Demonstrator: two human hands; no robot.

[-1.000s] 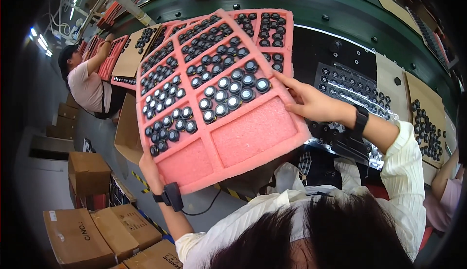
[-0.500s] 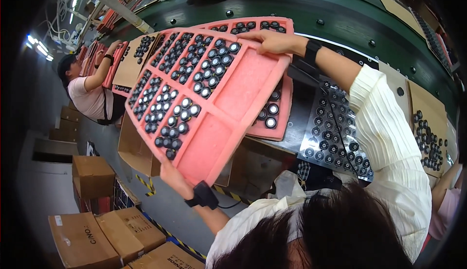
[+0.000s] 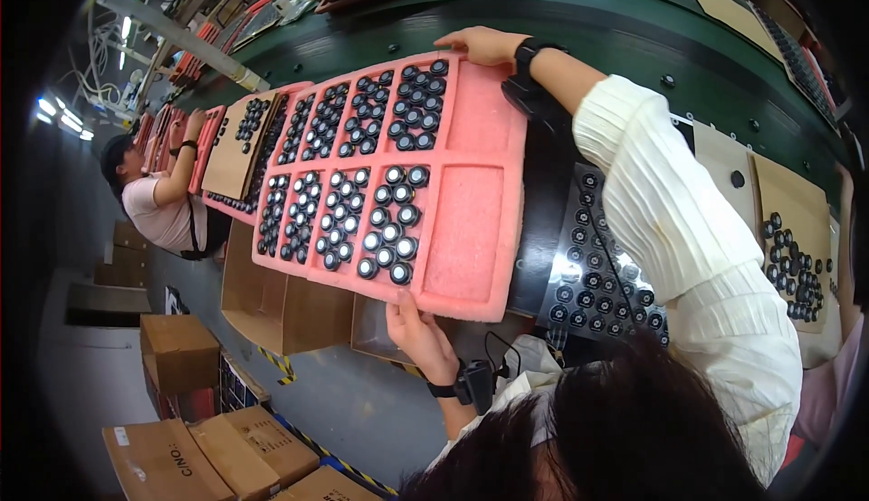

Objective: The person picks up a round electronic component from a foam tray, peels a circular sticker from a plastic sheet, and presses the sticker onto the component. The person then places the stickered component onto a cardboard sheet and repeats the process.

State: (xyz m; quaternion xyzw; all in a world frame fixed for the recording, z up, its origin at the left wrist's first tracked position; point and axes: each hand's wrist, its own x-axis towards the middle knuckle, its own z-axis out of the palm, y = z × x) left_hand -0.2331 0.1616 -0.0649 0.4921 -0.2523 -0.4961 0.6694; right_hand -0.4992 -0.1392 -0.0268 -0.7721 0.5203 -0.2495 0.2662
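Observation:
A pink foam tray (image 3: 472,229) is held over the table edge between my two hands. Small round black parts with pale or dark tops (image 3: 391,229) fill most of its compartments; the two at its right end show bare foam. My left hand (image 3: 421,336) grips the near edge, thumb at the rim and fingers partly hidden. At the far edge, my right hand (image 3: 489,46) closes over the right corner. Whatever lies directly beneath the tray is hidden.
Right of the tray, a clear sheet (image 3: 593,270) bears rows of round black parts. Cardboard (image 3: 787,198) with more parts lies further right. A green conveyor (image 3: 625,44) runs behind. Open cartons (image 3: 290,311) stand below the table edge. A co-worker (image 3: 158,193) handles trays at left.
The tray has turned from a steep slant to nearly square with the table, covering the pink tray beneath. My left hand has moved right with its near edge; my right hand has shifted left and away.

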